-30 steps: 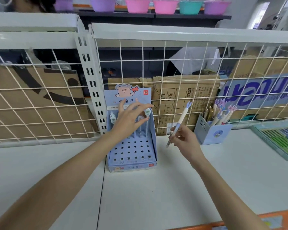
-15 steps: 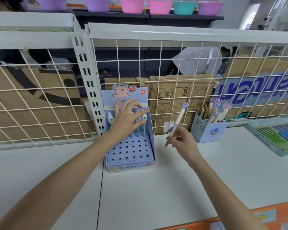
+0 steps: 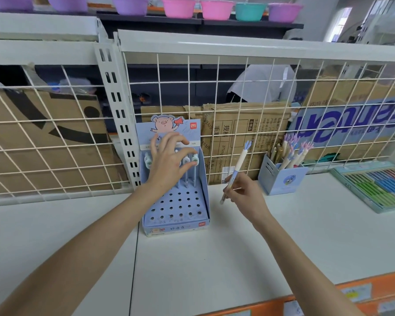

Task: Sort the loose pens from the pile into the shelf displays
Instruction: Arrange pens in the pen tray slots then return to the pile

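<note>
I see two bare forearms entering from the bottom edge, no sleeves in view on either. Left hand [image 3: 169,164]: no ring, watch or glove that I can make out. Right hand [image 3: 246,197]: likewise unadorned, wrist bare. Nails look short and plain, though too small to judge finely.

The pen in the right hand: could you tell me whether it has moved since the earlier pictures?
No, barely: the pen in the right hand sits between the pig display box and the blue pen cup, tilted as before; the shift is the camera's.
</note>
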